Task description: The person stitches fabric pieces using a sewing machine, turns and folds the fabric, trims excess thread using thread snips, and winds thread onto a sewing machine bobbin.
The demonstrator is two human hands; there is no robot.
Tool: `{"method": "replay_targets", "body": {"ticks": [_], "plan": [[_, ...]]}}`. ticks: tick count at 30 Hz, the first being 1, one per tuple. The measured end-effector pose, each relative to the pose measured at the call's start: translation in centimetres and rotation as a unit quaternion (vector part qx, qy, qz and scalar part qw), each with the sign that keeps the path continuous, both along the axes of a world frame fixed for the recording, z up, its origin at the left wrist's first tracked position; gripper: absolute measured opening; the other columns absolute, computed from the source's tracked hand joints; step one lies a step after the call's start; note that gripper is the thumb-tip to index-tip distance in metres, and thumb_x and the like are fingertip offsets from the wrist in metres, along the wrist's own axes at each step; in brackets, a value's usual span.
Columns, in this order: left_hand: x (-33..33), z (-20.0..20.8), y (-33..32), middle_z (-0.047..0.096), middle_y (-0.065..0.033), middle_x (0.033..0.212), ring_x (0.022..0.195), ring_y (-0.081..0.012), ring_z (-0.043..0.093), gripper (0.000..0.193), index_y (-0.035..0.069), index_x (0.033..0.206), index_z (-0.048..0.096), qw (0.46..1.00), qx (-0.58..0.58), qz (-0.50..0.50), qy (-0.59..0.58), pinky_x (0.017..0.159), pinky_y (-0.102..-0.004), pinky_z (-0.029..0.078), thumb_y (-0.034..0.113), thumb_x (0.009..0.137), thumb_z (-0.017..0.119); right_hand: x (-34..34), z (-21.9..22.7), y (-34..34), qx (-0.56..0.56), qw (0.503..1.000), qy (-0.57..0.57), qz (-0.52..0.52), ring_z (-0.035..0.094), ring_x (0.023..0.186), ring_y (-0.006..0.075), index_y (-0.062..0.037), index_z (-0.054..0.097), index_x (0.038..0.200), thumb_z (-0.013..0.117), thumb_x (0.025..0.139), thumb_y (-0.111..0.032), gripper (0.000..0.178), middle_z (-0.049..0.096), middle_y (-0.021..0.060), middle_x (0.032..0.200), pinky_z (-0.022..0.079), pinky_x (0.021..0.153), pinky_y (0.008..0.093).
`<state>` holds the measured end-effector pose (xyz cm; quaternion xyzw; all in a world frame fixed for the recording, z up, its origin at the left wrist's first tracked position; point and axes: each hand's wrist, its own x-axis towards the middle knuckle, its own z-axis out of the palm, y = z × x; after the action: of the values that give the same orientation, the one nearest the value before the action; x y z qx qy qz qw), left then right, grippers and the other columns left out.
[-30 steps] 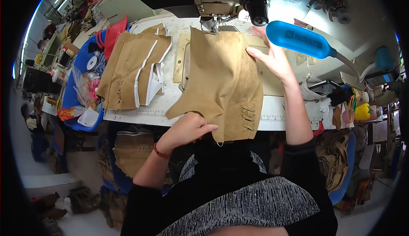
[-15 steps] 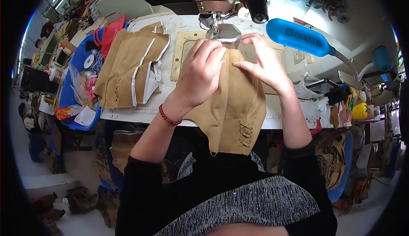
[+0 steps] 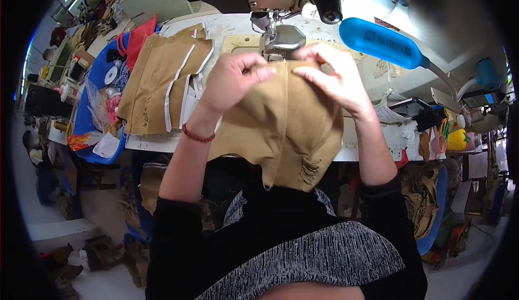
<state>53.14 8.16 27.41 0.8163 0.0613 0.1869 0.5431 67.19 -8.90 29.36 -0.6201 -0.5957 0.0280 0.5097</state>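
Observation:
A tan fabric piece (image 3: 257,129) hangs from both hands over the front edge of the table, with a vertical seam and a cluster of dark loops or threads near its lower end. My left hand (image 3: 232,81) grips its top edge left of the seam, thumb and fingers pinched together. On the other side, my right hand (image 3: 335,81) pinches the same edge, thumb on the near face and fingers behind. Just beyond the cloth stands the sewing machine (image 3: 275,0), its needle area above a shiny metal guide (image 3: 286,39). The fabric's top edge lies close in front of this guide.
Left of the fabric lies a stack of tan panels (image 3: 154,78) with white edging. Beside it, a blue basin (image 3: 85,121) holds thread and scraps. A blue lamp (image 3: 378,43) hangs at the right. More tan pieces (image 3: 419,197) fill a blue container below right.
My left hand has shifted left along the fabric's top edge, away from the seam. The cloth has spread wider to the left, and its lower end has risen slightly.

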Motion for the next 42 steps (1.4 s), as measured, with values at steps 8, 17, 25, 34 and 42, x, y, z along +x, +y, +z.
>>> {"method": "replay_targets", "body": {"ticks": [8, 17, 25, 34, 42], "plan": [[3.7, 0.6, 1.7, 0.06, -0.0005, 0.07, 0.067, -0.0054, 0.05, 0.007, 0.0, 0.074, 0.065, 0.971, -0.214, 0.057, -0.092, 0.068, -0.0204, 0.038, 0.007, 0.074, 0.066, 1.1, -0.5, 2.5, 0.058, 0.975, -0.191, -0.097, 0.047, 0.06, 0.0167, -0.0044, 0.067, 0.092, 0.055, 0.079, 0.004, 0.02, 0.045, 0.0056, 0.065, 0.04, 0.058, 0.0268], [4.0, 0.5, 1.5, 0.061, -0.0018, 0.071, 0.068, -0.0064, 0.052, 0.005, 0.0, 0.074, 0.064, 0.965, -0.225, 0.071, -0.117, 0.068, -0.0206, 0.039, 0.004, 0.072, 0.066, 1.6, -0.7, 2.9, 0.06, 0.974, -0.193, -0.107, 0.044, 0.059, 0.0156, -0.0064, 0.068, 0.096, 0.051, 0.072, 0.01, 0.034, 0.04, 0.0049, 0.065, 0.039, 0.058, 0.0258], [4.2, 0.3, 2.2, 0.059, -0.0006, 0.07, 0.067, -0.0054, 0.049, 0.007, -0.001, 0.074, 0.064, 0.978, -0.177, 0.043, -0.105, 0.067, -0.0206, 0.038, 0.006, 0.073, 0.067, 1.7, -0.8, 2.7, 0.075, 0.976, -0.183, -0.089, 0.043, 0.059, 0.0151, -0.0062, 0.068, 0.098, 0.045, 0.067, 0.013, 0.043, 0.039, 0.0042, 0.064, 0.038, 0.057, 0.0245], [4.9, 0.8, 2.9, 0.063, -0.0039, 0.075, 0.07, -0.0071, 0.055, 0.013, -0.003, 0.081, 0.064, 0.973, -0.182, 0.057, -0.127, 0.073, -0.0232, 0.043, 0.007, 0.074, 0.067, 2.4, -2.2, 3.0, 0.045, 0.977, -0.157, -0.135, 0.044, 0.06, 0.0151, -0.0071, 0.067, 0.099, 0.051, 0.076, 0.006, 0.031, 0.044, 0.0052, 0.066, 0.04, 0.06, 0.0222], [-1.9, -4.0, -0.2, 0.059, -0.0067, 0.087, 0.076, -0.0152, 0.055, 0.013, 0.0, 0.089, 0.058, 0.912, 0.152, 0.315, -0.212, 0.072, -0.0253, 0.044, 0.002, 0.077, 0.063, 0.9, -1.1, -2.0, 0.3, 0.902, -0.035, -0.309, 0.055, 0.084, 0.0114, 0.0072, 0.053, 0.111, 0.063, 0.075, 0.008, 0.037, 0.059, 0.0095, 0.1, 0.046, 0.078, 0.0263]]}}
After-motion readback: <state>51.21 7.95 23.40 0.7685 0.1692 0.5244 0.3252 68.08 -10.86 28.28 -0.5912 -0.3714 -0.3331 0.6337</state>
